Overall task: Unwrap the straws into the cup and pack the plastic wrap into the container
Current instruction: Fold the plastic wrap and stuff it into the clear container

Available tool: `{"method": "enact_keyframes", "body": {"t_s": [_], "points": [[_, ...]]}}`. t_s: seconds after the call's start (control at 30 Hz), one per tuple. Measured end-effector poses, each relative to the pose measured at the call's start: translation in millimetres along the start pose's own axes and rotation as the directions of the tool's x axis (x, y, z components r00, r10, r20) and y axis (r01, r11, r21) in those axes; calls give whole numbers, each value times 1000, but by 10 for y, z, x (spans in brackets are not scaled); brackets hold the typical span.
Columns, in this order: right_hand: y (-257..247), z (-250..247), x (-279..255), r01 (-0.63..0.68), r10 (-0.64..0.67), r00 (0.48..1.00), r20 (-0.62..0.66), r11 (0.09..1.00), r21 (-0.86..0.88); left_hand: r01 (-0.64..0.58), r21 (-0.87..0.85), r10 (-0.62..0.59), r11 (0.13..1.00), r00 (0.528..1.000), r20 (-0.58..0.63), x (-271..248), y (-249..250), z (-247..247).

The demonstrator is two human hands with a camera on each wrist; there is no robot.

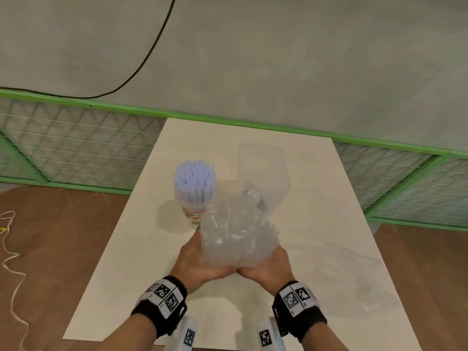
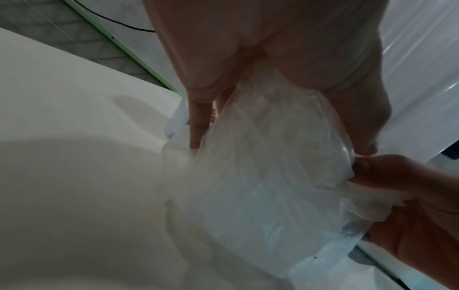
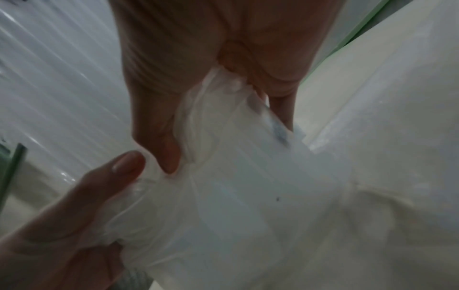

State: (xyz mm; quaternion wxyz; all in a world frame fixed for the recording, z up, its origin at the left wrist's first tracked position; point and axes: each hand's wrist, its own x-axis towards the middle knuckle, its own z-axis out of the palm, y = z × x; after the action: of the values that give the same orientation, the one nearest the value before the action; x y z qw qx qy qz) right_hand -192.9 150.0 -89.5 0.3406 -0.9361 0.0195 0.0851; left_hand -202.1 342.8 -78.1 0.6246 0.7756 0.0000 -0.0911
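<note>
A bunched clear plastic wrap [image 1: 235, 231] is held above the white table [image 1: 329, 249] between both hands. My left hand [image 1: 200, 259] grips its left side, fingers curled into the film [image 2: 261, 176]. My right hand [image 1: 268, 264] grips its right side, with the wrap [image 3: 248, 196] gathered between thumb and fingers. A cup [image 1: 195, 211] with orange print stands just beyond the left hand, filled with pale blue straws [image 1: 195, 178] standing upright. A clear plastic container [image 1: 263, 171] stands open behind the wrap to the right.
The table's far edge meets a green-framed mesh fence [image 1: 76, 148] and a grey wall. Brown floor lies on both sides, with a white cord [image 1: 10, 249] on the left. A black cable [image 1: 152, 46] hangs on the wall.
</note>
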Motion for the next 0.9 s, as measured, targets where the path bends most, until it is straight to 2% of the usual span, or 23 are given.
{"method": "enact_keyframes", "body": {"t_s": [0.2,0.3,0.37,0.47,0.57,0.63,0.77,0.9], "points": [[171,276,30,4,-8,999,42,993,115,34,128,-34,991,999,-2,30,-214,-50],[174,166,-34,60,-79,995,57,958,280,52,143,-54,988,999,8,61,-255,-61],[166,-18,-123,96,-119,992,50,939,330,55,180,-58,982,998,13,71,-272,-65],[122,-362,-246,162,-168,986,-6,936,312,73,201,-75,977,997,2,89,-286,-52],[22,-691,-317,231,-220,973,-72,918,321,111,142,-109,984,994,-21,122,-321,-23],[-38,-845,-298,287,-278,958,-71,907,308,127,112,-124,986,992,-39,153,-319,4],[-55,-974,-127,362,-366,930,-29,902,236,162,58,-158,985,985,-71,258,-331,65],[15,-983,34,438,-437,898,-53,875,206,203,-33,-206,979,974,-95,335,-359,116]]}}
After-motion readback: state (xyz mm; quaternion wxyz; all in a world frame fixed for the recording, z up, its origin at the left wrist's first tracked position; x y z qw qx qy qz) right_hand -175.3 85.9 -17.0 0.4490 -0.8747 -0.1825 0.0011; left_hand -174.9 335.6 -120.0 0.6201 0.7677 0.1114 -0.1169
